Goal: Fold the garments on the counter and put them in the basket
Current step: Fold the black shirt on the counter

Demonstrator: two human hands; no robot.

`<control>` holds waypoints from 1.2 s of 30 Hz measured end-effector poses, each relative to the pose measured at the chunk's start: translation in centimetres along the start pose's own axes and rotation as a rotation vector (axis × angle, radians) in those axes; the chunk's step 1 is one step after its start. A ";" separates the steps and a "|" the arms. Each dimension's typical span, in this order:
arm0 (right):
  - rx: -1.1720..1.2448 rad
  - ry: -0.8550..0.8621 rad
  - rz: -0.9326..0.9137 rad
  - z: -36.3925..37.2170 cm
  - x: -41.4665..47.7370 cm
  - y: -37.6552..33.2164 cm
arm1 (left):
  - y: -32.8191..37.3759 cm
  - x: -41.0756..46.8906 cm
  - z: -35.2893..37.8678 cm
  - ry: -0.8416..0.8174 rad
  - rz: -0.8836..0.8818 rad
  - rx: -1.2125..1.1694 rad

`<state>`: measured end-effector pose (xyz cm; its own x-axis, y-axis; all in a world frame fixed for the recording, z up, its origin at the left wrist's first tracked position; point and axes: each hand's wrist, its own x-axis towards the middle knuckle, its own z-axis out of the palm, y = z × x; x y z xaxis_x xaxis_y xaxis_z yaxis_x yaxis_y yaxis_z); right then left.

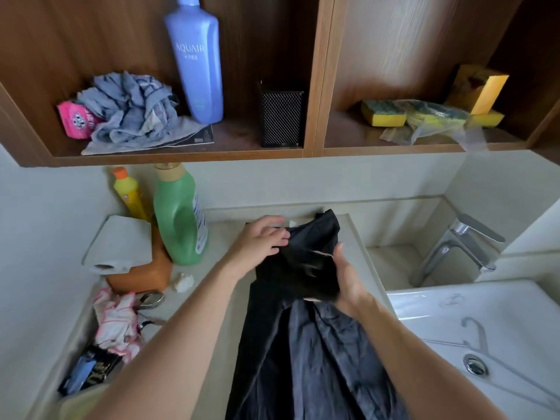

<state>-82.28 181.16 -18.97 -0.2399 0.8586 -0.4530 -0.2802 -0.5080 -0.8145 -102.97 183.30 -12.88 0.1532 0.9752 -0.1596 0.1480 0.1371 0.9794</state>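
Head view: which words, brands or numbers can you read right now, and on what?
"AQUAIR": on the tall blue bottle on the shelf; the small line under it is unreadable.
Green bottle: side label too blurred.
Pink packet, yellow bottle, black packet: print too blurred.

Wooden wall shelf (181, 153) at 12 o'clock, in two open compartments split by an upright divider (318, 86). The right compartment's back panel is the more brightly lit. Pale plain wall (303, 180) directly beneath. Beige stone-look worktop (219, 234) at centre. White basin (454, 310) at 4 o'clock, with a metal drain (475, 364). Chrome tap (460, 247) at 3 o'clock. Lighting soft and even.
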 end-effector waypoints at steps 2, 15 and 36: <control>0.049 -0.048 0.035 -0.4 0.1 -0.2 | -1.9 -0.1 0.0 0.054 0.005 0.184; -0.879 0.316 -0.241 -4.7 6.7 -1.3 | -13.5 -4.7 4.5 -0.017 -0.219 0.978; -1.542 0.220 -0.323 -4.3 12.7 -0.6 | -15.1 -5.7 5.1 0.300 -0.357 0.937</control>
<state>-81.17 192.68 -25.78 -0.1882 0.9740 -0.1262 0.9116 0.1255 -0.3914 -101.06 174.80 -27.42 -0.2787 0.9251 -0.2581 0.8544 0.3616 0.3733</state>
